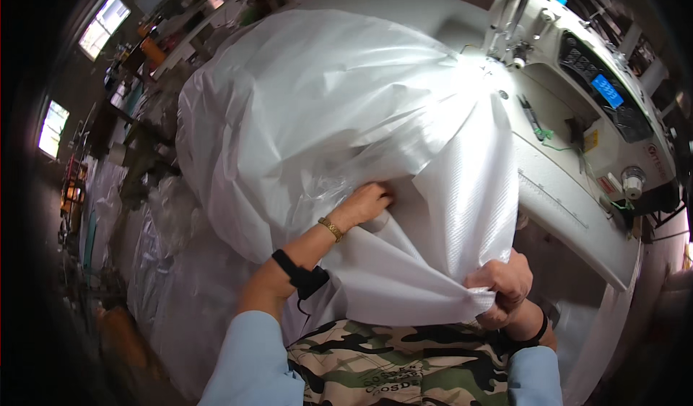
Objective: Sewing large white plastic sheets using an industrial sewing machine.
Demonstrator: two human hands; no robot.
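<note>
A large sheet of white woven plastic fabric [303, 88] is heaped over the table and gathered under the sewing machine's needle area. My right hand [505, 283] grips a bunched edge of it close to my body, at the lower right. The cloth stretches from that fist up to the lit needle. My left hand [367, 202], with a gold watch on the wrist, lies in a fold at the middle. Its fingers curl inward beside crinkled clear film [325, 187]; what they hold is hidden. A camouflage apron [397, 363] covers my lap.
The white sewing machine [577, 67] with a lit blue display stands at the upper right. Thread snips [533, 117] and green thread lie on its table [556, 197], which carries a ruler scale. Crumpled clear plastic [162, 247] hangs at the left.
</note>
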